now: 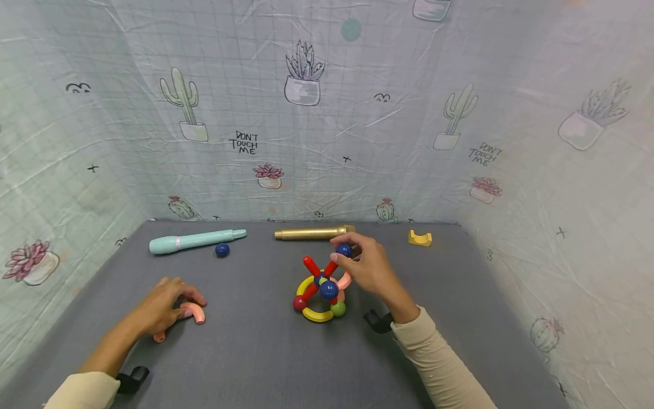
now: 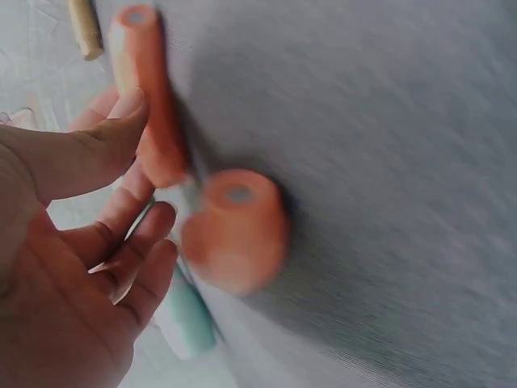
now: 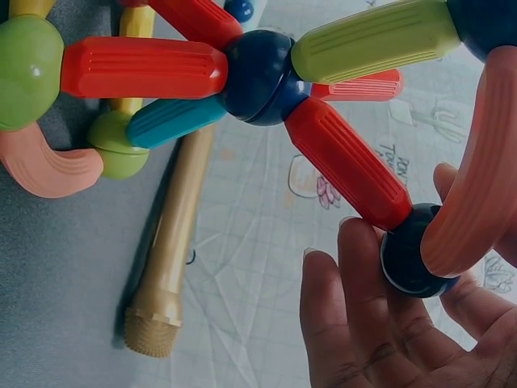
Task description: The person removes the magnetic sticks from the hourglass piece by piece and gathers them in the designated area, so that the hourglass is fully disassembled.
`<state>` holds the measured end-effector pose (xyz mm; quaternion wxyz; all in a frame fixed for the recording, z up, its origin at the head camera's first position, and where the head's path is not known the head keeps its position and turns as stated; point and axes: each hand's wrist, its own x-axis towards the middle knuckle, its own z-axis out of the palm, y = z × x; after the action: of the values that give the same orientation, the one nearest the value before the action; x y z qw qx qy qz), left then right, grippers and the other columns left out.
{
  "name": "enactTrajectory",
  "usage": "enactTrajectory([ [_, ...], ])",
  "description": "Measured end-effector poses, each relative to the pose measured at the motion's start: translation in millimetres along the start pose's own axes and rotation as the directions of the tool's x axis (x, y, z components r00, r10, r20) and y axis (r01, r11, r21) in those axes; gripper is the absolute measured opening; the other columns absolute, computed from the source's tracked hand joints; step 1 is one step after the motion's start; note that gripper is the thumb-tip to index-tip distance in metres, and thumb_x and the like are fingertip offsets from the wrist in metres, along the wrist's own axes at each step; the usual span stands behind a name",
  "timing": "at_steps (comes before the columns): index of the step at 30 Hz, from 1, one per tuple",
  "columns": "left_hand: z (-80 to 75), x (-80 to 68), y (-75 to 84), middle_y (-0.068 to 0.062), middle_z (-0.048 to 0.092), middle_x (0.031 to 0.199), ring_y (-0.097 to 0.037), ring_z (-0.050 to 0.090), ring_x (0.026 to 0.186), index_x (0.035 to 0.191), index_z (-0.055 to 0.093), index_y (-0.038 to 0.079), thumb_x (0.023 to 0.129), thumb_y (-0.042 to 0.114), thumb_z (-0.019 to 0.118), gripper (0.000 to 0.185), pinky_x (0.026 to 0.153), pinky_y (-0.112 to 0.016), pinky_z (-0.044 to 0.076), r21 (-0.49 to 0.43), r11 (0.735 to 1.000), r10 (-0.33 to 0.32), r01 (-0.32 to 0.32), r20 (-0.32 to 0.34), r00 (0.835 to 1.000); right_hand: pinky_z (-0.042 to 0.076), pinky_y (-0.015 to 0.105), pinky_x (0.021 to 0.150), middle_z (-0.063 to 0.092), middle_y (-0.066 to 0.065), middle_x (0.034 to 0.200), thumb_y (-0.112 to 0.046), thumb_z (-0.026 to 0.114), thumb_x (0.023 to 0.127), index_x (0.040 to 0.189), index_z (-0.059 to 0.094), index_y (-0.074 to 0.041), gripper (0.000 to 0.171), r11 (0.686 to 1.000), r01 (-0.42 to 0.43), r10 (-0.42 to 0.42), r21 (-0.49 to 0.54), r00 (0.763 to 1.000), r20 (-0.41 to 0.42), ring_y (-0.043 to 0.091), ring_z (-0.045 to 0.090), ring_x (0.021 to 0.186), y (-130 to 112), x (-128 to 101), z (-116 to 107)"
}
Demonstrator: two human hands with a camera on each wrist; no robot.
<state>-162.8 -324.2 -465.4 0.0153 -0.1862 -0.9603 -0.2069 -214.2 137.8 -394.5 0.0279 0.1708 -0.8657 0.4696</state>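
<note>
A toy structure (image 1: 322, 292) of red, yellow and pink rods joined by blue, green and red balls stands on the grey table (image 1: 255, 363). My right hand (image 1: 345, 254) pinches the blue ball (image 1: 344, 249) at the top end of a red rod (image 1: 330, 267). In the right wrist view, fingertips (image 3: 359, 242) touch that blue ball (image 3: 408, 259) beside a pink curved rod (image 3: 477, 178). My left hand (image 1: 188, 302) rests low at the left, thumb and fingers on a pink curved piece (image 1: 196, 312). The blurred left wrist view shows my thumb (image 2: 105, 133) against that piece (image 2: 149, 97).
Along the back edge lie a teal pen-shaped stick (image 1: 196, 240), a loose blue ball (image 1: 222, 249), a gold stick (image 1: 311, 233) and a small yellow block (image 1: 420, 238). Cactus-print cloth walls (image 1: 327, 113) close in three sides.
</note>
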Motion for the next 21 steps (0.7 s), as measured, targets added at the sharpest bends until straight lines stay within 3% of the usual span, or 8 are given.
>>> enactTrajectory([
  [6, -5.6, 11.4, 29.6, -0.002, 0.072, 0.112, -0.029, 0.059, 0.109, 0.113, 0.079, 0.025, 0.084, 0.011, 0.089, 0.033, 0.091, -0.052, 0.048, 0.005, 1.000, 0.020, -0.019, -0.016, 1.000, 0.055, 0.036, 0.078, 0.076, -0.001, 0.112, -0.023, 0.079, 0.098, 0.124, 0.075, -0.022, 0.026, 1.000, 0.002, -0.002, -0.008, 1.000, -0.011, 0.020, 0.065, 0.090, 0.9, -0.2, 1.5],
  [15, 8.8, 50.7, 87.1, -0.002, 0.074, 0.121, -0.029, 0.062, 0.112, 0.128, 0.074, 0.020, 0.091, 0.015, 0.085, 0.038, 0.092, -0.050, 0.053, -0.165, 0.986, 0.034, -0.041, -0.044, 0.998, 0.053, 0.034, 0.079, 0.076, -0.001, 0.111, -0.023, 0.079, 0.098, 0.125, 0.074, -0.021, 0.028, 1.000, 0.006, -0.006, -0.006, 1.000, -0.016, 0.021, 0.062, 0.088, 2.1, -1.3, 2.2],
  [21, 25.8, 81.2, 127.8, -0.002, 0.076, 0.115, -0.025, 0.066, 0.111, 0.134, 0.070, 0.020, 0.094, 0.022, 0.083, 0.042, 0.091, -0.045, 0.055, -0.328, 0.943, 0.038, -0.061, -0.076, 0.996, 0.051, 0.031, 0.073, 0.074, 0.000, 0.109, -0.024, 0.079, 0.098, 0.127, 0.074, -0.023, 0.030, 1.000, -0.010, 0.010, 0.017, 1.000, -0.014, 0.027, 0.062, 0.087, 2.5, -2.5, 2.9],
])
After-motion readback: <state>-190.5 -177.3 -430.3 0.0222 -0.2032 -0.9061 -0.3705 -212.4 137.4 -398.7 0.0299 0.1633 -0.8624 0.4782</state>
